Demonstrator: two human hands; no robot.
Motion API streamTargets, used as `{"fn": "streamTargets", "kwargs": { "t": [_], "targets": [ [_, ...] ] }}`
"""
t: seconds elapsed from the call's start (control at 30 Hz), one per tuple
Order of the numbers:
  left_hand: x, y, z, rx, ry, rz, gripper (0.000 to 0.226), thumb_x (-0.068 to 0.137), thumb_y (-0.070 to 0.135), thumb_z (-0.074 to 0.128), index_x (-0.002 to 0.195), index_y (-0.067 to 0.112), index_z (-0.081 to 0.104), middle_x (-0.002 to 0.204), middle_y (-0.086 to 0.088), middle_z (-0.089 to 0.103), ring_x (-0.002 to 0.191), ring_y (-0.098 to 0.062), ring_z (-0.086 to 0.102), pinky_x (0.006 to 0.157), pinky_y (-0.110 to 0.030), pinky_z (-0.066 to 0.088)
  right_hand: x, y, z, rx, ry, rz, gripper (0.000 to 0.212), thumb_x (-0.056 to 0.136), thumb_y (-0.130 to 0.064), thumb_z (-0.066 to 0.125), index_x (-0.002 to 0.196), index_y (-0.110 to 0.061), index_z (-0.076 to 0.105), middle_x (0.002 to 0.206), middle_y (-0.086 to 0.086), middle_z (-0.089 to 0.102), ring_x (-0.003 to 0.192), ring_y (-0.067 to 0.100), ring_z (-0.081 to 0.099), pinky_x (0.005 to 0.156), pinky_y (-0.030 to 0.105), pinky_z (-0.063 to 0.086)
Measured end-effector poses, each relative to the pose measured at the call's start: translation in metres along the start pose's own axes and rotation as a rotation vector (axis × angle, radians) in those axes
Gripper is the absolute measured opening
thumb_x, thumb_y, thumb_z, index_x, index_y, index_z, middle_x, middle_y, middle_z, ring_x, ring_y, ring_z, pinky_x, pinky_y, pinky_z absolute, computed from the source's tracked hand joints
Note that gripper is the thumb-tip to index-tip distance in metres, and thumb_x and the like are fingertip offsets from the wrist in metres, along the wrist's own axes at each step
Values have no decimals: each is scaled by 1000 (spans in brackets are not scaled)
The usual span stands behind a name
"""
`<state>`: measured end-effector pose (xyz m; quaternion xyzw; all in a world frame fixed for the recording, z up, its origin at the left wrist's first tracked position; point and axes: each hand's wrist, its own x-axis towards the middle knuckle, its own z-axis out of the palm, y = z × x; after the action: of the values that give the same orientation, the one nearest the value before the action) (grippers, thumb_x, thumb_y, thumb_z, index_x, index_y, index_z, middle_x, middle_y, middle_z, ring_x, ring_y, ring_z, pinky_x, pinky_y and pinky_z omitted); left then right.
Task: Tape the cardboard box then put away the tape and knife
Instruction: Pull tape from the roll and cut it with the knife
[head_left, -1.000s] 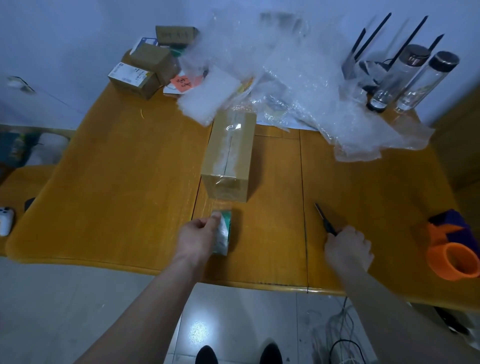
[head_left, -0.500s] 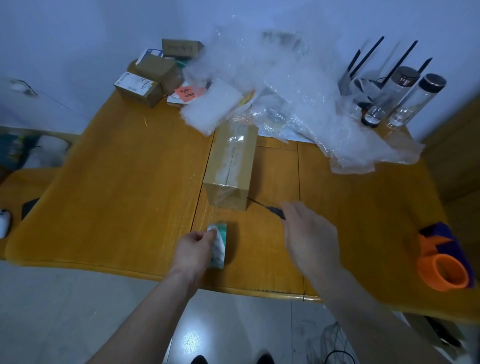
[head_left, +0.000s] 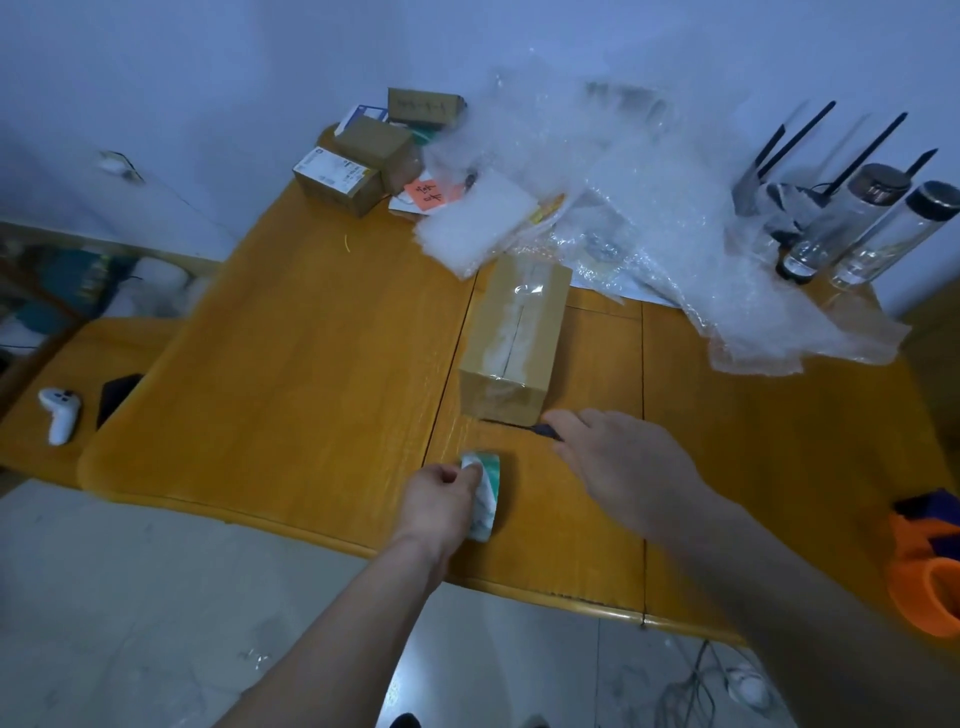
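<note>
The cardboard box (head_left: 514, 332) lies on the wooden table (head_left: 291, 364), with clear tape along its top seam. My left hand (head_left: 439, 501) grips the tape roll (head_left: 484, 488), which stands on edge near the table's front edge, just in front of the box. My right hand (head_left: 618, 462) holds the knife (head_left: 524, 426); its thin dark blade points left along the box's near bottom edge. A stretch of clear tape between box and roll cannot be made out.
Bubble wrap (head_left: 649, 208) is heaped at the back. Small boxes (head_left: 363, 161) sit at the back left, glass bottles (head_left: 852, 228) at the back right. An orange tape dispenser (head_left: 930, 577) is at the right edge. A white controller (head_left: 61, 413) lies on a side surface at left.
My right hand carried the knife from the table at right over to the box's near edge, blade now pointing left. My left hand stayed on the tape roll.
</note>
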<state>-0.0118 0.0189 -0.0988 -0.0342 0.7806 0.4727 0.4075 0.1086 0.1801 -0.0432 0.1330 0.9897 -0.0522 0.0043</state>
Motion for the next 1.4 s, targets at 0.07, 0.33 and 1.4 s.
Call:
{"fn": "streamTargets", "kwargs": {
  "t": [0.07,0.33,1.4],
  "targets": [
    [0,2,0,2,5,-20,16,99,38,61,100,22,63,98,-1,68,89,-17,66,84,-37,58,8,4,-5,-46,-3,-44,32,105,-40,30,114,-25,57,82,-8,59,64,8,54,47,23,44],
    [-4,11,6,-26,-8,-56,55,92,46,69,139,29,47,106,1,62,98,-27,66,86,-46,61,49,6,-21,-30,-63,-63,19,106,-34,40,101,-20,52,91,-5,54,66,13,55,54,36,56],
    [12,16,10,-47,-179,-52,13,102,28,60,99,22,70,95,-6,74,72,-20,72,65,-32,60,59,-19,-35,-192,-451,71,35,100,-7,50,135,-4,48,172,10,5,70,25,60,58,34,46]
  ]
}}
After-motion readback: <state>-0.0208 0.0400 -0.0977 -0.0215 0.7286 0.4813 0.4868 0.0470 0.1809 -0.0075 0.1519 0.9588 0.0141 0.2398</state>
